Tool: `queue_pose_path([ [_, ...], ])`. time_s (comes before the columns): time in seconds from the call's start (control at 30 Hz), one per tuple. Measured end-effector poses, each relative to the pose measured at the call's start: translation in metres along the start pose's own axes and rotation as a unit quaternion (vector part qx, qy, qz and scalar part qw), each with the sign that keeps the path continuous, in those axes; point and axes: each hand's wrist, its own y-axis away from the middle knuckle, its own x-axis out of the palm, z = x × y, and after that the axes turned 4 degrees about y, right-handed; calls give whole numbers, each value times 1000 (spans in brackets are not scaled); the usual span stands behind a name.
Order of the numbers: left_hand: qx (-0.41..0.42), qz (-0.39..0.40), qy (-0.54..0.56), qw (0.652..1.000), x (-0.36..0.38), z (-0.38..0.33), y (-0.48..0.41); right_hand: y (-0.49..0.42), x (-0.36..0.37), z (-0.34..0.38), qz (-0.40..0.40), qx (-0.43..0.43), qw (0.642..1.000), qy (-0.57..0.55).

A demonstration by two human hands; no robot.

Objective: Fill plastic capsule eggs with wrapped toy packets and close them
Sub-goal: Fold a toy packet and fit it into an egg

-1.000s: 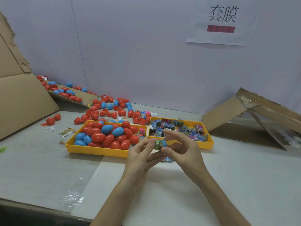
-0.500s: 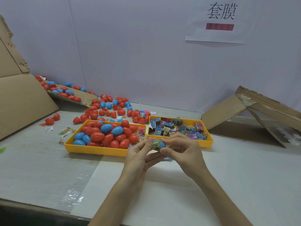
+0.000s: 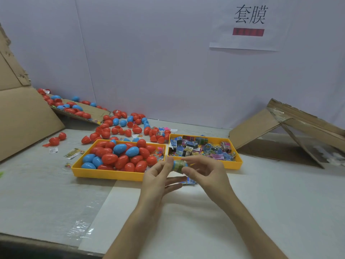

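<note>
**Materials and Finish**

Capsule eggs [image 3: 119, 156]: smooth, glossy plastic, red and blue. Yellow trays [image 3: 104, 174]: smooth plastic, slight sheen. Toy packets [image 3: 201, 148]: shiny printed film. Cardboard sheets [image 3: 24, 116]: matt brown, rough torn edges. Table [image 3: 280, 202]: pale, matt, with a patch of glossy clear film [image 3: 82, 227]. Wall sign [image 3: 244, 43]: matt paper.

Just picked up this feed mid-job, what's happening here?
A person's left hand and right hand pinch a blue plastic egg half with a green wrapped packet in it; it looks not yet closed. Behind stand a yellow plastic tray of red and blue eggs and a second yellow tray of packets.
</note>
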Motion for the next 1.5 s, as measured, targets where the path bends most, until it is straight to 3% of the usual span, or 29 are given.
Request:
queue_pose_path([
  [0.07,26,-3,-19,999,2,1,0,-4,-5,3,-27,58,994,-90],
  [0.17,58,-7,-40,998,4,2,0,-16,-18,5,-31,197,945,-260],
  [0.23,58,-5,-46,997,4,3,-1,-34,-32,10,-15,245,927,-282],
  [0.33,47,6,-52,998,2,4,-4,-76,-72,28,-87,228,905,-348],
  [0.43,41,1,-54,998,1,5,-5,-113,-127,52,-236,149,828,-487],
  [0.47,42,0,-55,998,1,5,-5,-117,-138,55,-257,143,817,-497],
  [0.53,47,0,-57,997,2,4,-5,-113,-141,49,-242,179,847,-437],
  [0.6,62,-2,-69,996,2,4,-5,-98,-125,31,-194,212,913,-291],
  [0.67,89,-8,-97,991,3,6,-4,-81,-104,15,-169,204,950,-167],
  [0.87,138,37,-225,964,-1,-21,-18,-36,-60,-19,-139,83,987,-13],
  [0.93,189,59,-372,907,-8,-39,-36,-28,-54,-25,-105,61,992,44],
  [1.03,241,10,-599,764,-21,-62,-69,-19,-48,-29,1,47,987,152],
  [1.1,188,-36,-706,682,-31,-68,-87,-13,-42,-32,63,30,971,230],
  [1.17,119,-49,-750,649,-40,-66,-97,-10,-36,-33,109,16,958,264],
  [1.23,108,-51,-732,670,-47,-57,-99,-9,-31,-34,136,12,951,276],
  [1.37,167,-98,-653,732,-56,-38,-97,-9,-28,-37,139,11,948,286],
  [1.5,184,-126,-610,760,-59,-34,-99,-10,-28,-41,114,-11,950,290],
])
